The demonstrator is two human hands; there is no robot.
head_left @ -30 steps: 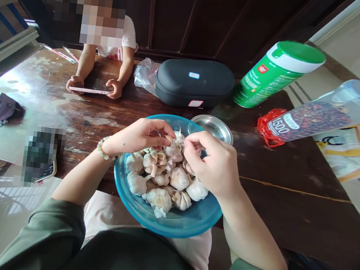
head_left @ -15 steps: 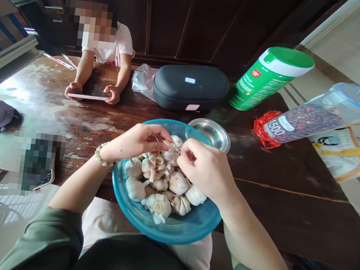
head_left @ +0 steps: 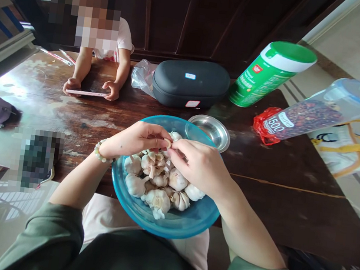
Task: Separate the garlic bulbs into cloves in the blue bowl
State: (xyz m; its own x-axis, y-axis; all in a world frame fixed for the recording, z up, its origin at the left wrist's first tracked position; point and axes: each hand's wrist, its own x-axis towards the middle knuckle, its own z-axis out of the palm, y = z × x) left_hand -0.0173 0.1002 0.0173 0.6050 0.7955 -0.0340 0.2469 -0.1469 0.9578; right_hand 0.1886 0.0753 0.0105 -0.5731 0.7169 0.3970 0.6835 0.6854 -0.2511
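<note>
Above a blue translucent bowl, my left hand is closed in a pinch on a small garlic clove. My right hand comes in from the right, its thumb and forefinger pinched at the same clove, so the fingertips of both hands meet there. Several whole garlic bulbs lie in the bowl under the hands, some with loose papery skin. One bulb with its cloves partly exposed sits just below my left fingers. My hands hide the bulbs at the far side in part.
A steel bowl stands behind the blue bowl's right rim. Farther back are a black case, a green canister and a tall clear container. Across the wooden table, another person's hands hold a phone-like device.
My right hand has moved left, and its fingertips now meet my left fingers at the clove. Before, the two hands were apart. The view has shifted slightly.
</note>
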